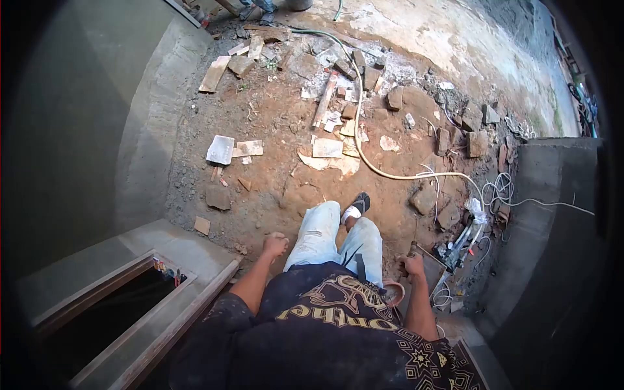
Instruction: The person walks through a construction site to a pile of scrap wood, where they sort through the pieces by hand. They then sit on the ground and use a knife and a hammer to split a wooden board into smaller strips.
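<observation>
My left hand (pixel 276 245) is held out beside my left knee, fingers curled in, and nothing shows in it. On the other side, my right hand (pixel 412 263) is closed by my right thigh. A short dark end sticks up from that fist, but I cannot make out what it belongs to. Close to my right hip, a reddish rounded rim (pixel 393 292) shows partly behind my shirt. A pile of dark tools and fittings (pixel 455 250) lies on the ground just beyond my right hand.
A pale hose (pixel 383 174) crosses the dirt ahead. Broken bricks (pixel 478 144), boards (pixel 214 75) and tile pieces (pixel 327 148) litter the ground. A tangled white cable (pixel 499 190) lies at the right. Plastered walls (pixel 156 97) flank me, with a wooden frame (pixel 156 338) at lower left.
</observation>
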Tool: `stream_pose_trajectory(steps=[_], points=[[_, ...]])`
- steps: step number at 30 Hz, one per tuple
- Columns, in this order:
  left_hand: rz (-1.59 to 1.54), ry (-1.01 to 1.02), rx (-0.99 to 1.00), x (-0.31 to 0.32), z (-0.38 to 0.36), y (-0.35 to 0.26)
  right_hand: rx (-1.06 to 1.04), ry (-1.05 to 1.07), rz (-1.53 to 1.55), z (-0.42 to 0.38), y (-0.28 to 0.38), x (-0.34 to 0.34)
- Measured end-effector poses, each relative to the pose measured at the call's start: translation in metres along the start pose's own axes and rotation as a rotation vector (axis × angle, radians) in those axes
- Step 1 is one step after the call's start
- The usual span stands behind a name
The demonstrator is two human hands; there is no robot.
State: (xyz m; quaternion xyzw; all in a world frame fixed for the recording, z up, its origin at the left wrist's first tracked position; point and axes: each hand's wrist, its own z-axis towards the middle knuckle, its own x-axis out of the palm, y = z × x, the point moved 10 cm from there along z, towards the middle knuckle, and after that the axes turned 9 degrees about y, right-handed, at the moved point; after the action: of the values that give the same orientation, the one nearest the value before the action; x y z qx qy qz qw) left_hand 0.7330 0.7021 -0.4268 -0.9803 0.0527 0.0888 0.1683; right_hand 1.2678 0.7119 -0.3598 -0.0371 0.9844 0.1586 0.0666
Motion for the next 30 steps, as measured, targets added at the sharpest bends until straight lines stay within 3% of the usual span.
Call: stream_pose_trajectory(steps=[2, 4, 6, 8, 10, 14, 17, 21, 24, 25, 27, 29, 30], points=[[-0.148, 0.054, 0.247, 0.039, 0.018, -0.090, -0.104, -0.093, 0.007, -0.005, 0.084, -0.030], [0.396, -0.014, 0.379, 0.051, -0.014, -0.216, -0.149, -0.122, -0.013, 0.010, 0.134, -0.052], [0.319, 0.039, 0.596, 0.064, 0.007, -0.276, -0.196, -0.152, -0.027, 0.023, 0.183, -0.062], [0.057, 0.172, 0.539, 0.073, 0.056, -0.312, -0.136, -0.125, 0.014, 0.019, 0.213, -0.058], [0.011, 0.246, 0.415, 0.068, 0.103, -0.348, -0.164, -0.102, 0.013, 0.032, 0.255, -0.055], [0.072, -0.190, 0.240, -0.013, 0.179, -0.399, -0.181, -0.106, -0.076, 0.044, 0.273, -0.040], [-0.231, -0.125, 0.316, -0.047, 0.163, -0.503, -0.212, -0.053, -0.348, 0.077, 0.283, -0.058], [-0.189, -0.192, 0.406, -0.111, 0.201, -0.621, -0.362, 0.106, -0.547, 0.163, 0.284, -0.112], [-0.165, -0.310, 0.430, -0.142, 0.198, -0.706, -0.100, 0.066, -0.575, 0.176, 0.347, -0.146], [-0.146, -0.350, 0.427, -0.150, 0.203, -0.729, -0.098, 0.077, -0.576, 0.192, 0.361, -0.160], [-0.134, -0.410, 0.434, -0.158, 0.204, -0.773, -0.331, 0.221, -0.314, 0.221, 0.423, -0.182], [-0.136, -0.461, 0.433, -0.136, 0.215, -0.813, -0.297, 0.235, -0.418, 0.243, 0.503, -0.208], [-0.211, -0.457, 0.445, -0.115, 0.227, -0.816, -0.120, 0.133, -0.402, 0.241, 0.536, -0.225]])
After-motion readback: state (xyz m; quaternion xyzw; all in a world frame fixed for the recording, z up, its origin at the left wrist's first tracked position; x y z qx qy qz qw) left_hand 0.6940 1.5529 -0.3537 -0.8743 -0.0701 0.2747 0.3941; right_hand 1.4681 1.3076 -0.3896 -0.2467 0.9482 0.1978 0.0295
